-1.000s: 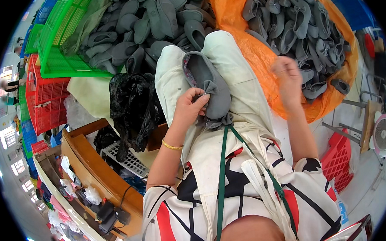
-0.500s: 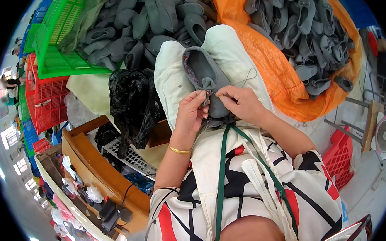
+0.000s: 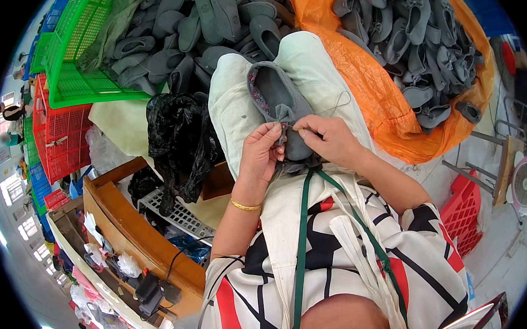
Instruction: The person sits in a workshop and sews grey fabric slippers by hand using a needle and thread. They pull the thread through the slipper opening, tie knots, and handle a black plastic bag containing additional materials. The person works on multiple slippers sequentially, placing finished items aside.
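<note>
**Operator:** Since half a second ago, little has shifted: my right hand (image 3: 328, 138) has stayed at the bow, drawn slightly lower toward my lap, and my left hand (image 3: 262, 155) has kept its place. A second ago the right hand was raised well off to the side; it is now back at the work.

**Inspector:** State the grip and the position of the workpiece.

**Operator:** The grey slipper (image 3: 281, 107) lies along my thighs, toe pointing away, heel toward my body. Left-hand fingers are pinched together on the small grey bow (image 3: 283, 114) at the slipper's front. Right-hand fingertips are closed on something very fine beside it; a thin thread (image 3: 332, 104) loops away over my knee. A needle cannot be made out.

**Inspector:** Why held that way?

**Operator:** My judgement: the lap supports the slipper, the left hand steadies the bow, and the right is free to pull thread.

**Inspector:** Surface and surroundings?

**Operator:** Pale trousers (image 3: 236, 100) and an apron serve as the work surface. An orange sack (image 3: 353, 58) with grey slippers lies ahead right, a green crate (image 3: 74, 85) with more ahead left. A black plastic bag (image 3: 179, 139) and a wooden bench (image 3: 136, 231) stand at my left, red crates beyond.
</note>
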Demonstrator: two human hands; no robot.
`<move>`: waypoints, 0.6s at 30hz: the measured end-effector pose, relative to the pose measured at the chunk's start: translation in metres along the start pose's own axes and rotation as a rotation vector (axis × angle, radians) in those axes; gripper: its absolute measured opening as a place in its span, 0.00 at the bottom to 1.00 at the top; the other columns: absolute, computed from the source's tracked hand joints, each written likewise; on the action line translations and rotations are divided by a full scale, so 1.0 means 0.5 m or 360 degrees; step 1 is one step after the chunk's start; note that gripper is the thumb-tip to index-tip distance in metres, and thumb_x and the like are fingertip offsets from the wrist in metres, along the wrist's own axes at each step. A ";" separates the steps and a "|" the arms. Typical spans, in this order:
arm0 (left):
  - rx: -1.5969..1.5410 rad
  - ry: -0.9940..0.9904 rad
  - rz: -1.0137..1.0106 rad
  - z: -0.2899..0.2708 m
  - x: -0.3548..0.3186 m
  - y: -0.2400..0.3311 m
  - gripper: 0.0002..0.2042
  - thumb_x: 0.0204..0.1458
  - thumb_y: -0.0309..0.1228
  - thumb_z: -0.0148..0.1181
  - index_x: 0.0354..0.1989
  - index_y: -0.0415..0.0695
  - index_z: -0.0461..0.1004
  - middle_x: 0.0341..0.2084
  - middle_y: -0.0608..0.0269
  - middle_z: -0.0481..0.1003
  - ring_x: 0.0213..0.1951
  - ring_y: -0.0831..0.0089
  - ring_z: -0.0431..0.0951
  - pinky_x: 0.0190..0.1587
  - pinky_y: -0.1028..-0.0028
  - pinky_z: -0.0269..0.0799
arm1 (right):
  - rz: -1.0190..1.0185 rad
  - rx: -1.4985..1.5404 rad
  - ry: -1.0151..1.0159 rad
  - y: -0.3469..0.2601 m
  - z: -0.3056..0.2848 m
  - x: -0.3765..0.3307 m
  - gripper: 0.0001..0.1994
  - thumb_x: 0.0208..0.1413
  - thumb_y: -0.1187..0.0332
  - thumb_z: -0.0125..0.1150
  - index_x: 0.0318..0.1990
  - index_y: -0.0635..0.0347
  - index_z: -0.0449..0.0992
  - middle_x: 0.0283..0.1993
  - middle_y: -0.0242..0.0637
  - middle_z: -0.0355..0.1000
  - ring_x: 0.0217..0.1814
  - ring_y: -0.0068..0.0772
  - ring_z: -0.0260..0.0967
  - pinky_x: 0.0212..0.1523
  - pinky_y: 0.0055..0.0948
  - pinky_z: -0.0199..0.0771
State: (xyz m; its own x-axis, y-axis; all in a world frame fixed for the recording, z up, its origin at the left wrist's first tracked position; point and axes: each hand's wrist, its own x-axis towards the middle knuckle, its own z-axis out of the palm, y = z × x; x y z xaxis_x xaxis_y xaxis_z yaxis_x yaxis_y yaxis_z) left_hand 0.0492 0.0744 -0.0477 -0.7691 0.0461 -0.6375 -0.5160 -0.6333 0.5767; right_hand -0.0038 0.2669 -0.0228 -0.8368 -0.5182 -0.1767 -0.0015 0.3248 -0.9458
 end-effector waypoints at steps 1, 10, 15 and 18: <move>0.0005 0.0005 0.0002 0.001 0.000 0.000 0.06 0.59 0.32 0.62 0.37 0.43 0.76 0.24 0.68 0.75 0.20 0.83 0.71 0.20 0.82 0.65 | -0.0001 -0.0002 0.0000 0.000 -0.001 0.000 0.07 0.57 0.72 0.56 0.41 0.62 0.77 0.30 0.46 0.75 0.27 0.38 0.73 0.31 0.30 0.72; 0.0157 0.0118 0.0108 0.010 -0.011 -0.005 0.09 0.59 0.34 0.61 0.42 0.42 0.77 0.26 0.69 0.76 0.20 0.83 0.71 0.20 0.82 0.68 | -0.0021 -0.0036 -0.0003 0.003 0.001 0.002 0.08 0.57 0.72 0.57 0.42 0.63 0.77 0.31 0.46 0.76 0.28 0.37 0.74 0.32 0.30 0.73; 0.0095 0.0113 0.0214 0.013 -0.012 -0.014 0.11 0.60 0.34 0.61 0.45 0.41 0.77 0.27 0.69 0.76 0.22 0.83 0.73 0.20 0.82 0.69 | 0.0090 0.0108 -0.0068 0.013 0.001 0.007 0.08 0.58 0.72 0.58 0.42 0.64 0.78 0.30 0.39 0.76 0.28 0.24 0.70 0.32 0.24 0.71; 0.0109 0.0101 0.0214 0.010 -0.013 -0.011 0.10 0.59 0.33 0.61 0.44 0.40 0.78 0.27 0.69 0.77 0.23 0.84 0.73 0.21 0.83 0.69 | 0.0144 0.0207 -0.0105 0.029 0.006 0.009 0.08 0.59 0.72 0.58 0.42 0.64 0.78 0.29 0.33 0.75 0.28 0.18 0.67 0.31 0.21 0.69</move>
State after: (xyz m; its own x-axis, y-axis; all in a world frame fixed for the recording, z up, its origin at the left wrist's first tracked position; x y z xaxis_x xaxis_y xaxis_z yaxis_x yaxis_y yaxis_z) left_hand 0.0553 0.0816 -0.0440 -0.8087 -0.0861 -0.5818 -0.4361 -0.5760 0.6914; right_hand -0.0062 0.2670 -0.0383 -0.7925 -0.5438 -0.2761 0.1467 0.2694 -0.9518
